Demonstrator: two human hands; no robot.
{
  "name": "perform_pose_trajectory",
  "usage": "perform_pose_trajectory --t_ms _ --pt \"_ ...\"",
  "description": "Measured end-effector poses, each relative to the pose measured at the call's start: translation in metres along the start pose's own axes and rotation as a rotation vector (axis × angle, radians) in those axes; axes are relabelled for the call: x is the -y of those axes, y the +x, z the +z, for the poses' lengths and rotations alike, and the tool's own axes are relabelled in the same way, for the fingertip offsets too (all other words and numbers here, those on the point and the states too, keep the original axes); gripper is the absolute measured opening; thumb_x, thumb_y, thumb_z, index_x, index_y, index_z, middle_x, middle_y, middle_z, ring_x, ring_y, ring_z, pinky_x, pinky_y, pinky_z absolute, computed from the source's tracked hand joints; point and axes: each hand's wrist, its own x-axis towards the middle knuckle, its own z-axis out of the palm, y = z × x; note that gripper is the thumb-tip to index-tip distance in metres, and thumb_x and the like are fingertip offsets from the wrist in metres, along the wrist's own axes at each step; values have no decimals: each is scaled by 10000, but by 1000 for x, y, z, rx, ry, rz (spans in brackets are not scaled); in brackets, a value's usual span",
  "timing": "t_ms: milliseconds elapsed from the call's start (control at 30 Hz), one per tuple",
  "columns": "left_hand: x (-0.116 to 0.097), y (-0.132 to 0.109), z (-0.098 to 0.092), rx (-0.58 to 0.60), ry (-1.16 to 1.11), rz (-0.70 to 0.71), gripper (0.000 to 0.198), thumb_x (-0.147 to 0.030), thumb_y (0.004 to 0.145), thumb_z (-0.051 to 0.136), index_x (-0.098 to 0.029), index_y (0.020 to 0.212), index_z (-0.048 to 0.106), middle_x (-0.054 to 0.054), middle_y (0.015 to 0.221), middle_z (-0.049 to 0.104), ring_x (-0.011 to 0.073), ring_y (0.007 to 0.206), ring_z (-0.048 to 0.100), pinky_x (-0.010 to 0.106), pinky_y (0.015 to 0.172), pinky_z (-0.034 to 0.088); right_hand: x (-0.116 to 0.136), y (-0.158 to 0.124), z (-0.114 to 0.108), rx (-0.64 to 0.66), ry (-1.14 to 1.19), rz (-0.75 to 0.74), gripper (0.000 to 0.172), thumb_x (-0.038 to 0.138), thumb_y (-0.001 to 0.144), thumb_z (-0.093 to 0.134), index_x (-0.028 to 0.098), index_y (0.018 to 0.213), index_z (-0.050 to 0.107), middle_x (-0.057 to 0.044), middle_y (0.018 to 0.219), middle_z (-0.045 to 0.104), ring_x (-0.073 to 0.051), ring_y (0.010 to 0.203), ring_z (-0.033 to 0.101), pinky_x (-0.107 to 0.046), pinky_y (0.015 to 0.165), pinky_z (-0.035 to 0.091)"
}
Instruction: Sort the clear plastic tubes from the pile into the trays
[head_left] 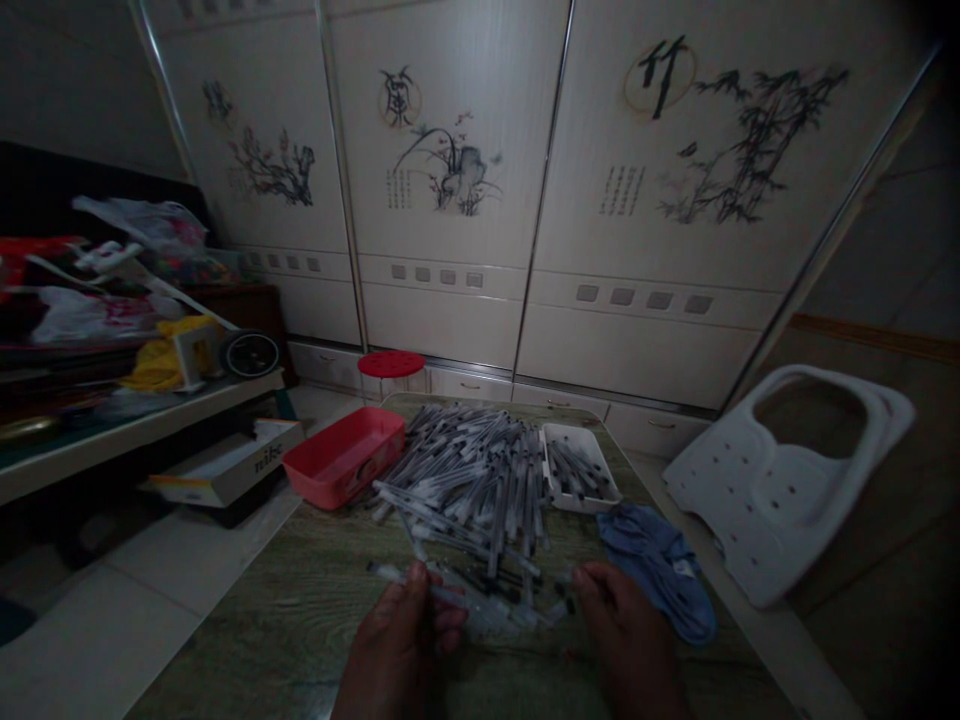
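Note:
My left hand (409,630) is closed around a clear pen (446,596), its thumb pressed on top and the pen pointing across toward the right. At the front of the table, my right hand (619,620) is curled with the fingertips pinched; a small dark-ended piece shows beside them, but I cannot make out what they hold. Between the hands lie loose clear pen parts (495,612), some with black ends. Beyond them spreads a big heap of clear pens (465,460) with dark tips and caps.
A pink plastic bin (330,480) stands left of the heap. Right of it, a white tray (609,492) holds several pens. A blue cloth (660,570) lies near the table's right edge. Around the table (285,590) are a red stool (391,364) and a white plastic seat (757,500).

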Motion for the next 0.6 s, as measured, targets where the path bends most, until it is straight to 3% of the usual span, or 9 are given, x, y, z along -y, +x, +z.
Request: perform_pose_trajectory --t_ms 133,300,467,600 --pt "-1 -3 4 6 29 14 296 -431 859 799 -155 916 706 80 820 771 168 688 705 249 625 566 -24 12 -10 -15 -223 -61 403 534 992 470 244 942 746 -99 969 736 -278 892 692 -408 844 482" --pt "2 -5 5 49 146 59 408 -549 837 782 -151 910 727 61 753 751 157 628 640 229 575 490 -32 18 -9 11 -175 -48 376 503 965 513 254 920 791 -103 980 785 -287 912 709 -388 822 475" --pt "1 -7 4 246 343 97 424 -612 837 750 -191 813 714 0 620 647 152 554 539 232 558 403 -5 9 -8 -41 -2 -21 394 555 962 511 238 910 738 -83 907 756 -286 877 684 -381 776 495" --pt "-6 -17 11 456 489 226 370 -560 861 742 -210 742 730 31 741 676 201 716 579 272 715 457 26 -8 3 115 275 79 428 638 939 533 243 867 681 -7 748 619 -221 707 592 -295 572 461"
